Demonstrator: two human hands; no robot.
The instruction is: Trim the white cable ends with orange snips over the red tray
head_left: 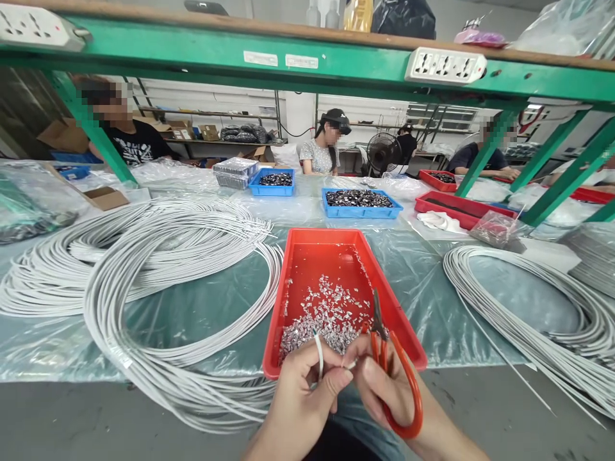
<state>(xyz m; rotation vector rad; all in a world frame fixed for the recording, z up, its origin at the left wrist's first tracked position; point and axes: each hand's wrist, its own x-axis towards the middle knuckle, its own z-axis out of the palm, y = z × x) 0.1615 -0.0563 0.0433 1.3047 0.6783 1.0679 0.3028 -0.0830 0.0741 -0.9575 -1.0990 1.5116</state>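
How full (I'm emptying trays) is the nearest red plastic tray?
Partly full: small silvery pieces cover the tray's near part; red bottom shows beyond.

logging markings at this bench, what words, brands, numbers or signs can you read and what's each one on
No text can be read.
White label and second white label on the green shelf beam: print too small.
Black T-shirt, far left of the picture: white print, too blurred.
Yellow package up top: any print too blurred.

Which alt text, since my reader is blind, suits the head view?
A person's left hand holding white cable and right hand holding an orange-handled tool meet at a red tray of silvery scraps; white coils flank it.
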